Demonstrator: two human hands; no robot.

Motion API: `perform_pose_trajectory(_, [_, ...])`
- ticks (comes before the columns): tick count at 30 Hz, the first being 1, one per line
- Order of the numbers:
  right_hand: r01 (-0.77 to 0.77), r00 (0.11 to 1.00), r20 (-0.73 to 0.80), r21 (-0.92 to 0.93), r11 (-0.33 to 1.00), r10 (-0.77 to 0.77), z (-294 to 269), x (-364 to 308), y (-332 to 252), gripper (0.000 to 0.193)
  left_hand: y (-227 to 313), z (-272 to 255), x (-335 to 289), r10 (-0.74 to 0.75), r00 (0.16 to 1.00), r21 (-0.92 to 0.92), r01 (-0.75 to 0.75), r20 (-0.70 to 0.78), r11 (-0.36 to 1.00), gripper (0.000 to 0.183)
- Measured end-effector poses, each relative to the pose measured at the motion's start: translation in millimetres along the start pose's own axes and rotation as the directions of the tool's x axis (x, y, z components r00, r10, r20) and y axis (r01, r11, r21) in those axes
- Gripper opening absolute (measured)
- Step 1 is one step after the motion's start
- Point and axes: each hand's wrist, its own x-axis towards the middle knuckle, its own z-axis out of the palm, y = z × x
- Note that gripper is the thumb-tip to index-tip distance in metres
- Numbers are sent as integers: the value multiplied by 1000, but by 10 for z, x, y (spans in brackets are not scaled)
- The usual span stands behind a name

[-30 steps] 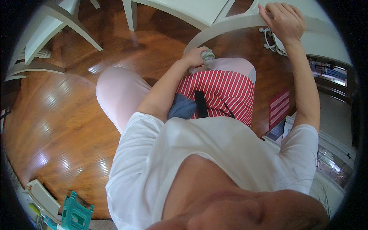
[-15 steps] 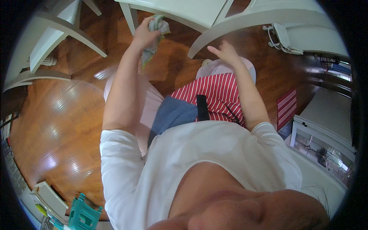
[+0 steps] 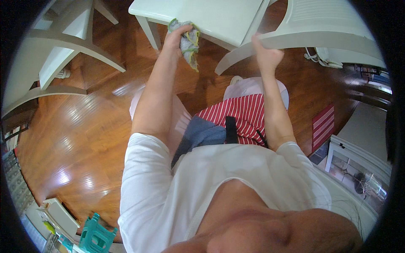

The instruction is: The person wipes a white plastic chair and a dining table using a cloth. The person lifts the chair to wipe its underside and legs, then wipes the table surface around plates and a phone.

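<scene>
A crumpled grey cloth [image 3: 190, 44] with green and yellow edging hangs from my left hand [image 3: 175, 39], whose fingers are closed around it. Cloth and hand are at the front edge of a white chair seat [image 3: 202, 14]. Farther right, my right hand [image 3: 268, 58] is at the curved white frame of the chair [image 3: 312, 40]. Its thumb lies up against that frame and its other fingers curl at the lower edge, partly hidden.
More white chairs [image 3: 63, 42] stand at the left on the shiny wooden floor [image 3: 80, 139]. A teal plastic stool [image 3: 98, 234] is at the lower left. On the right are a red striped mat [image 3: 323, 127] and a white cabinet with glass panes [image 3: 358, 168].
My right hand has moved up from free air onto the chair frame and closed there. The left hand, still holding the cloth, has shifted right, close against the seat's front edge.
</scene>
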Motion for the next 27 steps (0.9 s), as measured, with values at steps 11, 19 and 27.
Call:
perform_pose_trajectory(11, [54, 993, 105, -86, 995, -45, -511, 147, 252, 16, -273, 119, -275, -128, 988, -35, 131, 85, 991, 31])
perform_pose_trajectory(19, [-40, 983, 175, -53, 998, 48, -832, 202, 559, 18, -365, 511, -840, -309, 934, 399, 219, 179, 891, 43])
perform_pose_trajectory(27, [-228, 967, 130, 70, 971, 217, -657, 125, 722, 19, -653, 1005, -834, 416, 554, 633, -770, 721, -72, 62])
